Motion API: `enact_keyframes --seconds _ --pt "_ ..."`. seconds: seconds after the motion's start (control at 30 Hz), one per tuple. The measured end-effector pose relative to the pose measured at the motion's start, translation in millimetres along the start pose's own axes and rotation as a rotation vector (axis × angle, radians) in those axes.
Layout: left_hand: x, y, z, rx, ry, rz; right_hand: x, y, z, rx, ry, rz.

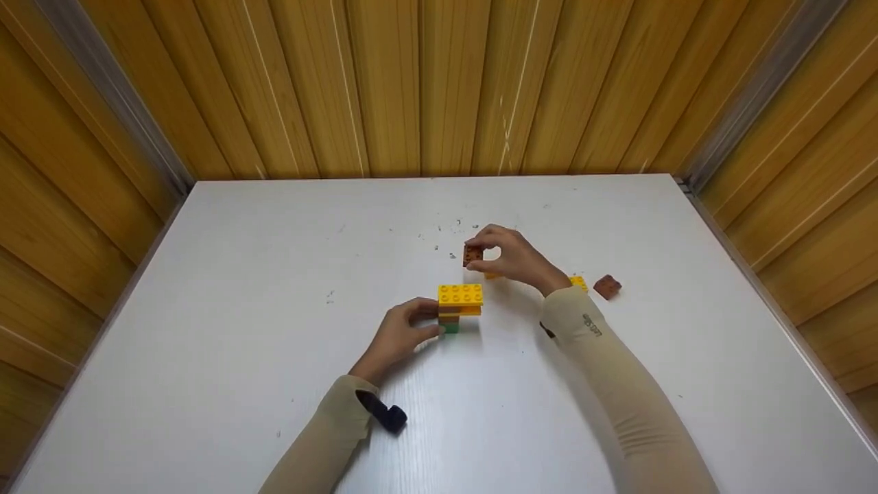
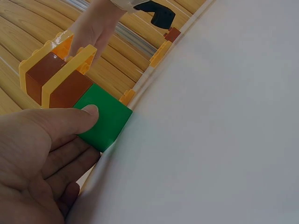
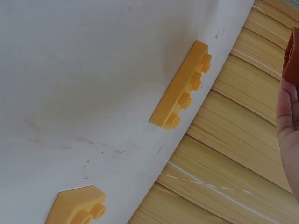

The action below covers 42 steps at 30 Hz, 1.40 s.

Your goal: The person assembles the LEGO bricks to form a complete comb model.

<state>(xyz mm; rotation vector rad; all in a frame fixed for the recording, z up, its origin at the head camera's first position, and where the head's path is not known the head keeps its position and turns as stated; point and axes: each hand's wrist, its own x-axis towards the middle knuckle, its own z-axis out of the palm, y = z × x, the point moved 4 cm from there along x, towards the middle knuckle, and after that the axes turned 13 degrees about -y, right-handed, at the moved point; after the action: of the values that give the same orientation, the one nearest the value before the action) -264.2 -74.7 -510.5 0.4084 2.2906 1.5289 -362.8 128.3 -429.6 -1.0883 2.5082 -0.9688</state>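
Observation:
A small tower of toy building bricks [image 1: 460,293] stands on the white table, green at the bottom, then brown and yellow in alternating layers with a wide yellow brick on top. My left hand [image 1: 403,331] grips its lower part from the left. In the left wrist view the thumb lies on the green brick [image 2: 105,116], with other fingers behind it. Beyond the tower, my right hand [image 1: 516,257] pinches a brown brick [image 1: 472,254] between thumb and fingers, raised over the table. The right wrist view catches only part of this brown brick [image 3: 293,58] at its edge.
A yellow brick [image 1: 491,275] lies below the right hand, partly covered by it. Near the right wrist are another yellow brick [image 1: 578,282] and a loose brown brick [image 1: 607,287]. Wood-patterned panels [image 1: 439,89] border the white table [image 1: 274,240] at back and sides.

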Motion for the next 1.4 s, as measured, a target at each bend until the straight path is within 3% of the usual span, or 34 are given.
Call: enact_keyframes --seconds 0.57,0.93,1.4 --pt "-0.7 -0.2 -1.7 -0.006 -0.002 0.047 -11.7 -31.1 -2.0 0.048 0.031 -0.116" --pt "0.7 -1.8 -0.9 0.001 -0.004 0.02 -18.2 -52.1 6.1 0.048 -0.032 -0.188" --pt "0.0 -1.9 0.1 0.025 -0.01 0.043 -22.5 -65.2 16.4 0.025 -0.083 -0.244"
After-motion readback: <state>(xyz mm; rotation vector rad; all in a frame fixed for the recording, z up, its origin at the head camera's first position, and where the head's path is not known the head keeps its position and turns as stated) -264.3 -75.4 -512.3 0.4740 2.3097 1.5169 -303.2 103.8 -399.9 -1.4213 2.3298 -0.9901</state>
